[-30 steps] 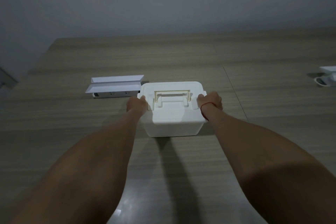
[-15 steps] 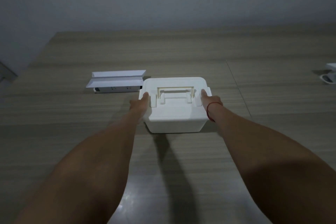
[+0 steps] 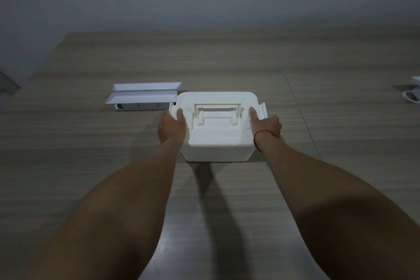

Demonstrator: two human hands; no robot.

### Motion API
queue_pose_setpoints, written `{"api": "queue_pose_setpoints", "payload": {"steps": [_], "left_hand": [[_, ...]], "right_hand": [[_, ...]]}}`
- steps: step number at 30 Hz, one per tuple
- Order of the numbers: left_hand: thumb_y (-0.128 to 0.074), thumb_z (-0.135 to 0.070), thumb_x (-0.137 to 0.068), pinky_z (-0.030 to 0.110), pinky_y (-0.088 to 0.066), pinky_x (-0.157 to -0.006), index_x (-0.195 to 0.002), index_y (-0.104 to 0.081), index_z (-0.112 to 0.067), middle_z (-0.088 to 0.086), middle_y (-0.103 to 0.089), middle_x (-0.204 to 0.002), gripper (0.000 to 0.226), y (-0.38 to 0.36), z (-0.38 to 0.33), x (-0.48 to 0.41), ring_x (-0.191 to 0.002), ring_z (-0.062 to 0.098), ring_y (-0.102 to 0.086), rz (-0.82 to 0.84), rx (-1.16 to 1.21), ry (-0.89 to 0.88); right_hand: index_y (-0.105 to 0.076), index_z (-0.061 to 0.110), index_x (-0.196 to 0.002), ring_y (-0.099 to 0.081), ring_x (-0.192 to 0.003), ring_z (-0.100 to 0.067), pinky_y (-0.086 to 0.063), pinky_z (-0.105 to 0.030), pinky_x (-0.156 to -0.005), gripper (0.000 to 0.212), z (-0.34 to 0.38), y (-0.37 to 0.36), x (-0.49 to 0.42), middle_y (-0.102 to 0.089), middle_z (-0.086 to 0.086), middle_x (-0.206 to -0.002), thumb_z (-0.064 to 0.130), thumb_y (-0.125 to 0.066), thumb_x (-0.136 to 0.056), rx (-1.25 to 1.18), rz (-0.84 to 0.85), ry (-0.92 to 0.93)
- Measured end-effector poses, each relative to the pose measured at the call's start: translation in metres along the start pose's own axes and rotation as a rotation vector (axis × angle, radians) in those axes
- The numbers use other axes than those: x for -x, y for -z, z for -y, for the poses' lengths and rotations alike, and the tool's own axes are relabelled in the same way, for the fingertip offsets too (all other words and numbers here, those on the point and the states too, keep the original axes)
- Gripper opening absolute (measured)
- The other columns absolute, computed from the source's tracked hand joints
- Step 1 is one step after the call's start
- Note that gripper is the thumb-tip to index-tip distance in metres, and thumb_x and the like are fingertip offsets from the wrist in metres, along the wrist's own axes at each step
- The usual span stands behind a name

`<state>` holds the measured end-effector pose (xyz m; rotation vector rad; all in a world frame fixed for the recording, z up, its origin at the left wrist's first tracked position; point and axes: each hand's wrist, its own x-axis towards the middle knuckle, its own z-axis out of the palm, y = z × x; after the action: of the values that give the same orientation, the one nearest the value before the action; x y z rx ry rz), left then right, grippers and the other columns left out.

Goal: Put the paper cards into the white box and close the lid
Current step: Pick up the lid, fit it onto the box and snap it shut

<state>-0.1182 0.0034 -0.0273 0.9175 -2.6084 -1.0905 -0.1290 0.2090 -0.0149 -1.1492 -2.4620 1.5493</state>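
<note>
The white box (image 3: pixel 216 143) stands in the middle of the wooden table, its lid (image 3: pixel 218 101) down and a cream handle folded flat on top. My left hand (image 3: pixel 170 126) grips the box's left side with the thumb on the lid's edge. My right hand (image 3: pixel 266 125), a red string round its wrist, grips the right side with the thumb on the lid beside the raised side latch (image 3: pixel 263 110). No paper cards are visible; the inside of the box is hidden.
Two folded white paper trays (image 3: pixel 145 94) lie over a white power strip (image 3: pixel 141 107) just left of the box. A white object (image 3: pixel 412 95) sits at the table's right edge. A grey wall rises behind the table.
The box has slid a little farther from me, held between both hands. My thumbs have come up onto the lid's edges.
</note>
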Motion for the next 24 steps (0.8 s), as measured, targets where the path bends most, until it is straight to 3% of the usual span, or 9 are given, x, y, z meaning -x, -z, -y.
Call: {"api": "queue_pose_setpoints", "payload": {"steps": [4, 7, 15, 17, 20, 24], "left_hand": [[-0.044, -0.029, -0.097, 0.038, -0.044, -0.074, -0.097, -0.066, 0.009, 0.028, -0.068, -0.099, 0.044, 0.002, 0.002, -0.001, -0.097, 0.039, -0.063, -0.064, 0.024, -0.091], [-0.046, -0.027, -0.096, 0.034, -0.038, -0.067, -0.089, -0.069, 0.009, 0.028, -0.069, -0.088, 0.044, 0.002, 0.005, -0.001, -0.088, 0.038, -0.064, -0.088, -0.042, -0.143], [-0.039, -0.020, -0.099, 0.041, -0.045, -0.077, -0.102, -0.058, 0.005, 0.027, -0.064, -0.103, 0.032, -0.001, 0.001, 0.003, -0.101, 0.039, -0.059, -0.058, -0.003, -0.172], [-0.039, -0.020, -0.099, 0.042, -0.046, -0.084, -0.109, -0.059, 0.005, 0.027, -0.063, -0.110, 0.033, 0.002, -0.003, 0.003, -0.106, 0.039, -0.058, -0.048, 0.005, -0.121], [-0.040, -0.030, -0.098, 0.042, -0.046, -0.093, -0.124, -0.057, 0.001, 0.023, -0.059, -0.127, 0.044, 0.006, -0.020, 0.003, -0.116, 0.039, -0.056, 0.000, 0.076, 0.096], [-0.044, -0.071, -0.081, 0.045, -0.043, -0.105, -0.140, -0.039, -0.003, 0.020, -0.047, -0.141, 0.090, 0.004, -0.042, 0.000, -0.126, 0.038, -0.049, 0.132, 0.147, 0.332]], "right_hand": [[-0.051, 0.005, -0.129, -0.055, -0.122, -0.035, -0.044, -0.039, -0.098, 0.064, -0.002, -0.002, 0.003, -0.056, -0.016, -0.133, 0.051, -0.059, -0.085, 0.005, 0.000, 0.046], [-0.052, 0.008, -0.127, -0.056, -0.119, -0.035, -0.045, -0.039, -0.096, 0.058, -0.004, -0.002, 0.003, -0.058, -0.016, -0.130, 0.050, -0.055, -0.087, 0.029, -0.010, 0.092], [-0.061, 0.007, -0.118, -0.059, -0.114, -0.038, -0.048, -0.039, -0.089, 0.040, 0.001, -0.005, 0.005, -0.064, -0.019, -0.122, 0.036, -0.047, -0.096, 0.150, -0.082, 0.176], [-0.061, 0.005, -0.120, -0.058, -0.116, -0.038, -0.047, -0.040, -0.092, 0.038, 0.007, -0.004, 0.005, -0.062, -0.020, -0.125, 0.032, -0.047, -0.097, 0.190, -0.086, 0.159], [-0.057, 0.004, -0.126, -0.056, -0.121, -0.037, -0.045, -0.041, -0.097, 0.040, 0.018, -0.003, 0.002, -0.058, -0.019, -0.132, 0.030, -0.050, -0.096, 0.173, -0.051, 0.112], [-0.048, 0.008, -0.133, -0.048, -0.128, -0.034, -0.035, -0.045, -0.106, 0.074, 0.032, -0.016, 0.007, -0.053, -0.014, -0.138, 0.062, -0.051, -0.083, 0.112, 0.014, 0.038]]}}
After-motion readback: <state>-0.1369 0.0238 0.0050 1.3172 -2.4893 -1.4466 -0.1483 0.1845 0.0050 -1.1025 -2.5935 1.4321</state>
